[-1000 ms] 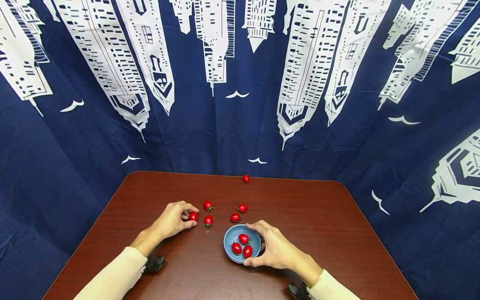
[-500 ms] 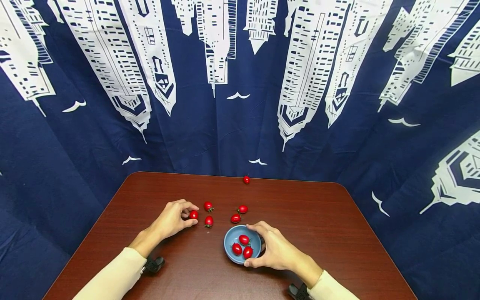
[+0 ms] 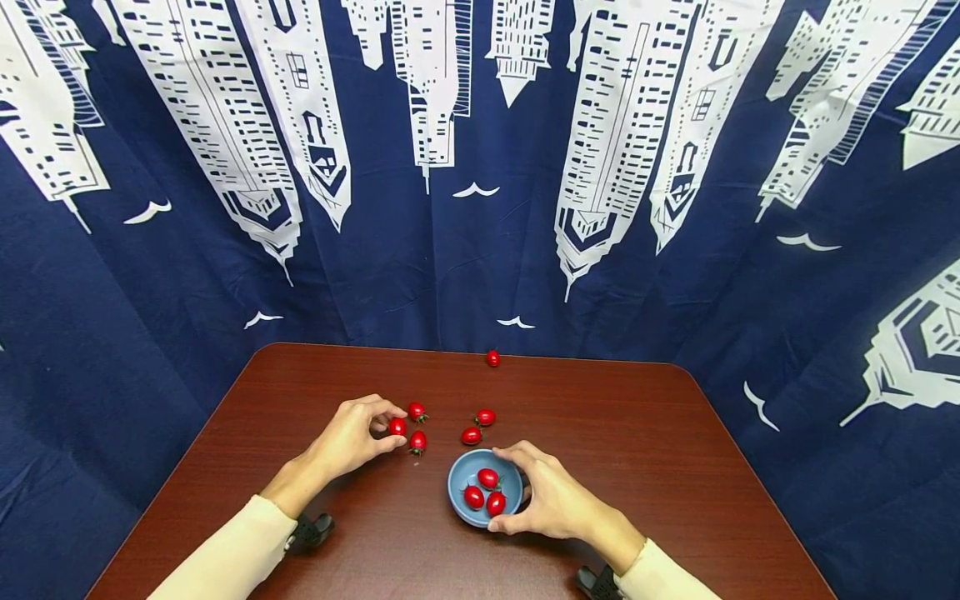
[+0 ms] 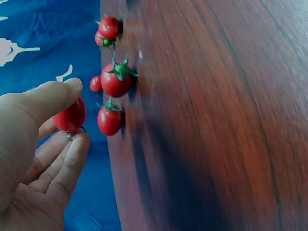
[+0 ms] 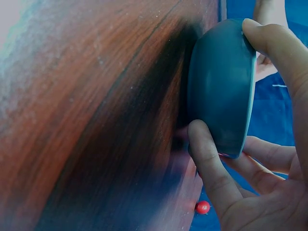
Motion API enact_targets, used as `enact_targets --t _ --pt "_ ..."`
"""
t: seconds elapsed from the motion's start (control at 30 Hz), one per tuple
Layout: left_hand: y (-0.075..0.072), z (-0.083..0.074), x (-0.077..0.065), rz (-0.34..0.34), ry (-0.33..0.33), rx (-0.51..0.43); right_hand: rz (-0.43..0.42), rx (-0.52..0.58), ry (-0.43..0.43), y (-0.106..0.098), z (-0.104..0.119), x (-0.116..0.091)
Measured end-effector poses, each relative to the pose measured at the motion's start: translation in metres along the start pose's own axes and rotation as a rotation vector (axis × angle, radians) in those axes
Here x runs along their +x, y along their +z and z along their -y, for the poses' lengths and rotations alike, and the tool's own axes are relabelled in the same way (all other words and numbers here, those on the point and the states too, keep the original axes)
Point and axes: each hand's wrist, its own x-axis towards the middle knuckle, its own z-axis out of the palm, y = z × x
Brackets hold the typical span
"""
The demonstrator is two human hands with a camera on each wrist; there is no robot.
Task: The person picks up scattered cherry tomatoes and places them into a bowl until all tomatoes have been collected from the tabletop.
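My left hand point(image 3: 348, 437) pinches a cherry tomato point(image 3: 397, 427) between thumb and fingers; in the left wrist view this tomato point(image 4: 70, 115) is held off the table. Just right of that hand lie two more tomatoes, one farther back point(image 3: 416, 411) and one nearer point(image 3: 417, 442). With thumb and fingers, my right hand point(image 3: 551, 493) grips the rim and side of a small blue bowl point(image 3: 459, 510). Three tomatoes point(image 3: 488, 478) lie inside it. The right wrist view shows the outer wall of the bowl point(image 5: 219, 86) standing on the table, fingers on its side.
Behind the bowl two tomatoes, one nearer point(image 3: 471, 436) and one farther point(image 3: 486, 417), lie close together. Another tomato point(image 3: 492, 358) sits near the far edge of the brown wooden table point(image 3: 600, 400). A navy curtain point(image 3: 450, 267) with white buildings hangs behind the table.
My left hand has lifted its tomato slightly and moved a little to the right, nearer the two loose tomatoes. My right hand and the bowl stay in place.
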Motion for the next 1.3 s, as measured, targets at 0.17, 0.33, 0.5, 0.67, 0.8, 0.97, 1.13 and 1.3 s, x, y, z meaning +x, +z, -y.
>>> enact_targets --t 0.17,0.33,0.5,0.67,0.8,0.97,1.13,1.3 --pt "0.002 -0.009 0.001 -0.007 0.036 -0.024 -0.004 -0.017 -0.005 0.000 0.000 -0.001" --pt "0.004 -0.018 0.002 -0.007 0.067 -0.069 -0.006 -0.023 -0.010 0.000 0.000 -0.001" --pt "0.007 -0.027 0.002 -0.008 0.099 -0.101 -0.003 -0.028 -0.011 0.000 -0.001 -0.001" --pt "0.010 -0.036 0.002 -0.019 0.138 -0.071 -0.001 -0.009 -0.008 0.002 -0.002 -0.001" --pt "0.014 -0.043 0.001 -0.009 0.163 -0.067 -0.005 -0.011 -0.008 0.002 -0.001 0.000" --pt "0.019 -0.051 0.001 0.022 0.175 -0.088 -0.004 -0.022 -0.005 0.002 -0.001 0.000" --pt "0.024 -0.058 0.002 0.032 0.195 -0.067 -0.003 -0.024 -0.011 0.002 -0.001 0.000" --pt "0.030 -0.066 0.004 0.053 0.213 -0.052 -0.010 -0.023 -0.010 0.001 -0.001 0.000"
